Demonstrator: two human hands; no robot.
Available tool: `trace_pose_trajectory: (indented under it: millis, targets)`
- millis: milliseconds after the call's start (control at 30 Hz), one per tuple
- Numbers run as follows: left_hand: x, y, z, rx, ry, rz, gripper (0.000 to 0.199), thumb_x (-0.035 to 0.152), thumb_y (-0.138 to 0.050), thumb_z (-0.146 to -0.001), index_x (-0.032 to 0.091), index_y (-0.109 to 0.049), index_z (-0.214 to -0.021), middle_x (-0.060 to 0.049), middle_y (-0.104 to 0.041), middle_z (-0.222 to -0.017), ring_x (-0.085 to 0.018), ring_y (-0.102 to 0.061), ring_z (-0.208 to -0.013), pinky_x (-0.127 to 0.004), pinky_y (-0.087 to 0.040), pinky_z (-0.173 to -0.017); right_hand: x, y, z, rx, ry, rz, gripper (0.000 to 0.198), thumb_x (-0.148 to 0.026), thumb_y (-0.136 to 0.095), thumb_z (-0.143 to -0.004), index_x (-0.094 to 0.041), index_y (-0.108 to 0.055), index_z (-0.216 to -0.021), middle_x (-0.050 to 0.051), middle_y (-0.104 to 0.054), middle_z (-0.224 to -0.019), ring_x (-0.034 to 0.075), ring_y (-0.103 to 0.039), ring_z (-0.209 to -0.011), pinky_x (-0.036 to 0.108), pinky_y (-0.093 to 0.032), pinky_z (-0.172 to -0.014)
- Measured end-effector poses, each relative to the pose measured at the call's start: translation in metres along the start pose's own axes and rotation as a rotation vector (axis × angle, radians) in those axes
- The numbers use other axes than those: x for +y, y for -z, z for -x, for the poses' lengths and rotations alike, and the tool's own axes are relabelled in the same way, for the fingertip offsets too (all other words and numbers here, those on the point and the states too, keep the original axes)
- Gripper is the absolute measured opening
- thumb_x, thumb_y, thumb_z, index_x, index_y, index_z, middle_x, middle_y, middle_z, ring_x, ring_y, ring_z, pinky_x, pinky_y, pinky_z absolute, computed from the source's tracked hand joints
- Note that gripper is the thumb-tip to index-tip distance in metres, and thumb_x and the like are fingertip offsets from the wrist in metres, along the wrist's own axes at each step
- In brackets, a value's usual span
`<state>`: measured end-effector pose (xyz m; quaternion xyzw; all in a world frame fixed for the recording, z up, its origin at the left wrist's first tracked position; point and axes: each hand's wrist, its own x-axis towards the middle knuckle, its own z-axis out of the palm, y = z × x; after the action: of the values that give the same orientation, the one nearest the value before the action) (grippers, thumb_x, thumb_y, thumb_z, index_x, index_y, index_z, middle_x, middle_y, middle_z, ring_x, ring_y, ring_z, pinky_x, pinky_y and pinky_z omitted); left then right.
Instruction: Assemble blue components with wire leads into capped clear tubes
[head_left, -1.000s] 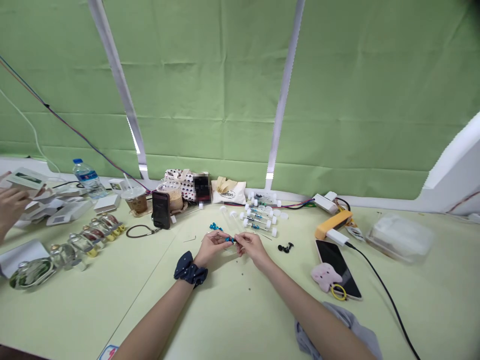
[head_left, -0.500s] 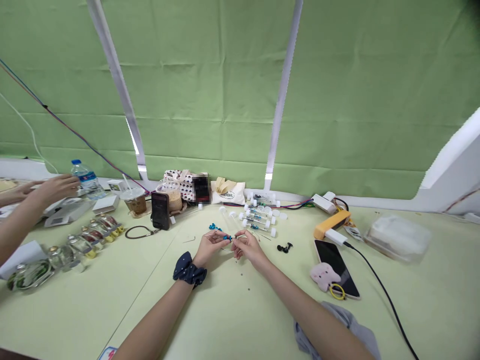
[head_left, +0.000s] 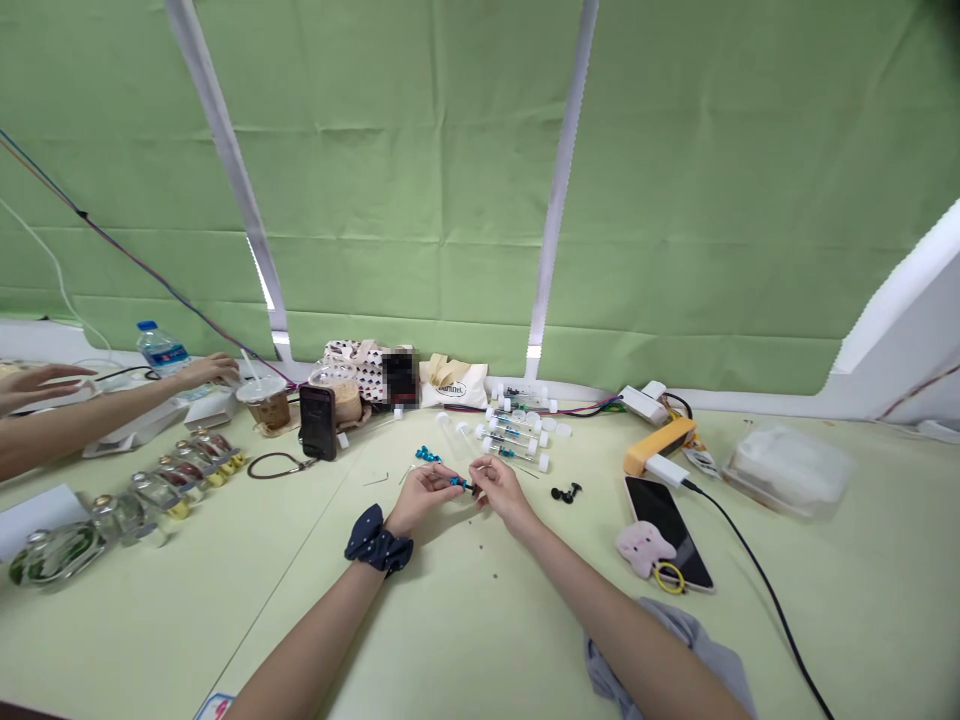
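Over the middle of the table, my left hand point(head_left: 421, 494) pinches a small shiny blue metal piece point(head_left: 457, 482). A thin black piece point(head_left: 470, 488) runs from it toward my right hand point(head_left: 501, 491), whose thumb and fingers are closed on the black end. The two pieces appear joined in line, though fingers cover part of them. Several loose blue pieces point(head_left: 427, 454) lie just beyond my left hand. To the right of my right hand are several black flat-headed pieces point(head_left: 566, 493). Capped clear tubes point(head_left: 512, 440) holding small parts are stacked behind. A bent metal key point(head_left: 375, 481) rests to the left.
At the left, a co-worker's hand point(head_left: 214, 370) reaches over a white box point(head_left: 210, 410) near an iced drink cup point(head_left: 268, 408). Several glass bottles point(head_left: 154, 490) stand in front. At right are a phone point(head_left: 679, 545), a yellow device point(head_left: 660, 445) with a cable, and a plastic container point(head_left: 787, 470).
The black piece shows more plainly between my hands, and my right hand has turned slightly. The co-worker's hand has moved right, from the water bottle toward the drink cup.
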<state>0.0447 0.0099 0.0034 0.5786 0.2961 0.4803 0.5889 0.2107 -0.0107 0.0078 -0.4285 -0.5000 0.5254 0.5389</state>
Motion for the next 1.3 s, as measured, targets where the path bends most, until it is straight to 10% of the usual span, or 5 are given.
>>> trace_pose_trajectory:
  millis: [1300]
  targets:
    - [0.0033, 0.0013, -0.0022, 0.125, -0.027, -0.014, 0.027, 0.023, -0.076, -0.059, 0.013, -0.062, -0.08, -0.007, -0.07, -0.083, -0.017, -0.065, -0.078, -0.031, -0.049, -0.079, -0.0027, -0.0048, 0.0053, -0.139, -0.029, -0.048, 0.038, -0.038, -0.061, -0.07, -0.023, -0.041, -0.099, -0.006, -0.055, -0.06, 0.011, -0.056, -0.052, 0.021, -0.046, -0.042]
